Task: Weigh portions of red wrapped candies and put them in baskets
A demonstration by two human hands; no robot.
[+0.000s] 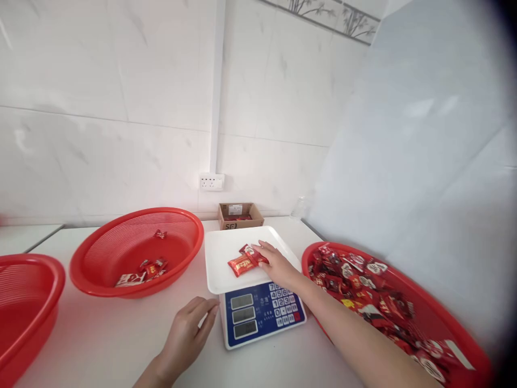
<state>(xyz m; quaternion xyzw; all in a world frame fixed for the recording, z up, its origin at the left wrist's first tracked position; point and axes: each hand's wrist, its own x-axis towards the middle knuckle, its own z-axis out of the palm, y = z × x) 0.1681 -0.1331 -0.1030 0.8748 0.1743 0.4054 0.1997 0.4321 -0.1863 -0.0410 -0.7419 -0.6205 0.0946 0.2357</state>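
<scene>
On the tray (222, 242), a packet (240, 265) stretches sideways, left hand (190, 327) half uncurled, right hand's (279, 270) grip unclear.

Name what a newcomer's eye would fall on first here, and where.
Two red baskets at left and a third basket at right, holding many wrapped packets, probably stand out first. Centrally, the right hand touches red packets on the white tray of a blue-fronted scale.

Reference point: scale (264, 315). Packets (241, 265) lie on its pan (224, 245). Carton (254, 220): 12 o'clock, behind the pan. Inner basin (109, 250), holding packets: 10 o'clock. Outer basin (24, 337): 9 o'clock. Loaded basin (428, 302), holding packets: 4 o'clock.
</scene>
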